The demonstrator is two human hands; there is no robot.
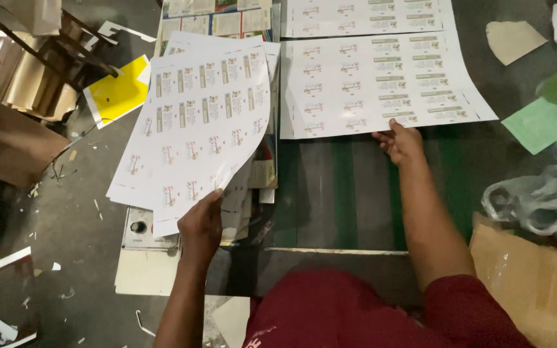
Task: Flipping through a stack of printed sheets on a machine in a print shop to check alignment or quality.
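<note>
Dark red clothing fills the bottom of the view, closest to the lens, with both bare forearms reaching up out of it; beyond it lies the dark work surface with green stripes, the largest thing in sight; on its far part rests a flat printed sheet of small repeated labels, with another like it just above; the lifted printed sheet, much the same size, curves in the air over a stack of sheets at the left edge of the surface; a brown cardboard piece lies at the lower right, crumpled clear plastic just above it; a yellow card sits on the littered floor at the left; the left hand grips the lifted sheet's lower corner, fingers closed on it; the right hand has loosely spread fingers touching the flat sheet's near edge, not grasping it.
</note>
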